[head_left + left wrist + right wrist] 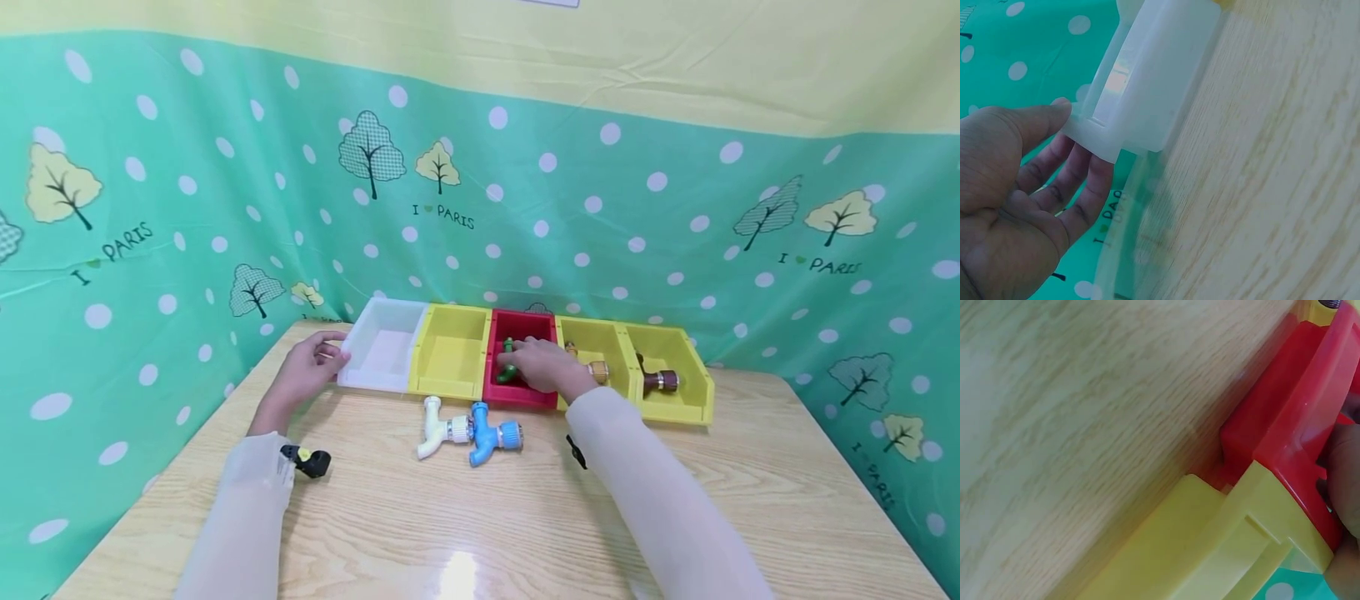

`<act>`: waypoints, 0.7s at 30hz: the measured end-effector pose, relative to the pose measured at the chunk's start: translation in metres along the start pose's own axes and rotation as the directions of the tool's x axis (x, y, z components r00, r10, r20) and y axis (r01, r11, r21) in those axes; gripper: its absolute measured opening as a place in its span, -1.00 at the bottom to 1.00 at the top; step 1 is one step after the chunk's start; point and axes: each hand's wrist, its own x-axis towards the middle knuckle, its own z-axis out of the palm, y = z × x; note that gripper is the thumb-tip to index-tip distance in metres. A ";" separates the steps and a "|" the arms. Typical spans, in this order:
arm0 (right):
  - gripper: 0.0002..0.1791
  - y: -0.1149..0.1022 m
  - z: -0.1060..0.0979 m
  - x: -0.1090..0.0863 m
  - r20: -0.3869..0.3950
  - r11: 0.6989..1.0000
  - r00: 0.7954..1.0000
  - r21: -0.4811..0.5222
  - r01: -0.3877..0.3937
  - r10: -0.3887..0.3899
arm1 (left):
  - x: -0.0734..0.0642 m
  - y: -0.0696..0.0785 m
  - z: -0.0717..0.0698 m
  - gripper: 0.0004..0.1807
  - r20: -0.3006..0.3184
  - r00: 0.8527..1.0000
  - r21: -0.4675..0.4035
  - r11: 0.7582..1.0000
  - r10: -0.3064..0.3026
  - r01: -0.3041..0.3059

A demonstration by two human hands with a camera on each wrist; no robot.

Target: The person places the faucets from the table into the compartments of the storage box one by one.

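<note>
My left hand point(309, 367) holds the near left corner of the white bin point(381, 385), thumb on the rim and fingers beneath, as the left wrist view shows. Inside the red bin point(522, 399), my right hand point(542, 364) grips a green tap point(507, 372); the hand covers part of it. The right wrist view catches only some fingers over the red bin's wall, with the tap hidden. On the table in front of the bins lie a white tap point(433, 429) and a blue tap point(484, 437), side by side and close together.
A yellow bin point(447, 387) stands between the white and red bins. Right of the red one, a yellow bin holds an orange-yellow tap point(597, 372), and the end yellow bin point(675, 412) holds a dark brown tap point(660, 382). A patterned curtain point(480, 208) hangs behind the wooden table point(375, 517).
</note>
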 end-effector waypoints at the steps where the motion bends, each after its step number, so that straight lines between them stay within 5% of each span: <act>1: -0.32 -0.001 0.000 0.000 0.007 1.000 1.000 0.000 -0.005 0.005 | 0.000 0.000 0.000 -0.50 0.001 1.000 0.001 1.000 0.000 0.000; 14: -0.19 -0.003 0.000 -0.001 0.014 0.999 0.999 0.014 -0.041 0.041 | 0.001 0.001 0.000 -0.51 0.001 1.000 -0.002 1.000 0.007 -0.007; 21: -0.43 -0.002 0.001 -0.001 -0.027 0.999 0.999 -0.033 0.034 -0.035 | -0.001 0.000 0.000 -0.50 0.004 1.000 -0.003 1.000 0.013 -0.013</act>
